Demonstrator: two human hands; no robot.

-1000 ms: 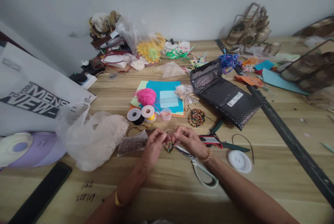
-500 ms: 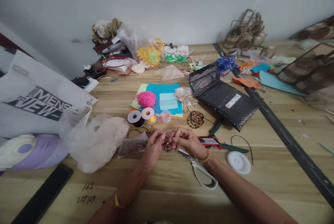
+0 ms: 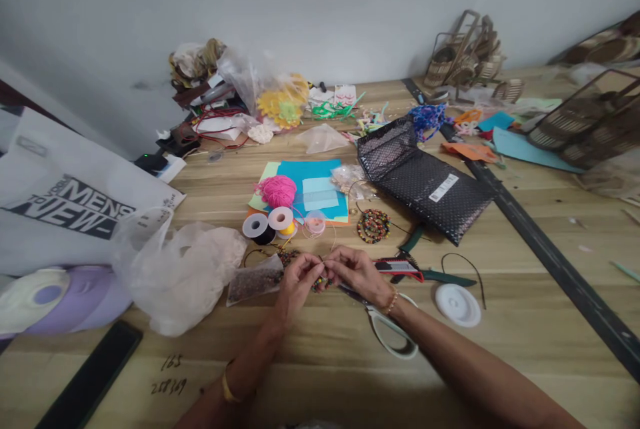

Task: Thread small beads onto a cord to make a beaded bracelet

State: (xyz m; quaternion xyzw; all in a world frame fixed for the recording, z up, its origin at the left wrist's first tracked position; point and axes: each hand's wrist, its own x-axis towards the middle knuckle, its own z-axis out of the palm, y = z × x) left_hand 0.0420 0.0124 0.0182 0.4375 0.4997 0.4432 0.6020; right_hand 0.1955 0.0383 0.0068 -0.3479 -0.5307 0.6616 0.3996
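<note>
My left hand [image 3: 300, 280] and my right hand [image 3: 356, 273] meet fingertip to fingertip over the table, both pinched closed on a thin pale cord. A short string of coloured beads [image 3: 321, 284] hangs just under the fingers, partly hidden by them. From near the hands a fine thread arcs up towards a small pink spool [image 3: 315, 222]. Beneath my right wrist lie white-handled scissors [image 3: 393, 335], partly covered. Left of my left hand is a clear bag of small dark beads [image 3: 255, 279]. A coil of beads [image 3: 373, 225] rests beyond my right hand.
A red-and-black cutter [image 3: 400, 268], green-handled pliers [image 3: 450, 279] and a white lid [image 3: 457, 304] lie to the right. Pink yarn [image 3: 277, 190], a black thread spool [image 3: 259, 229] and a black bubble mailer [image 3: 430, 182] are farther back. A crumpled plastic bag [image 3: 180, 269] stands left.
My fingertips have come closer together, and the pale loop that showed between them is now mostly hidden. The view has shifted slightly.
</note>
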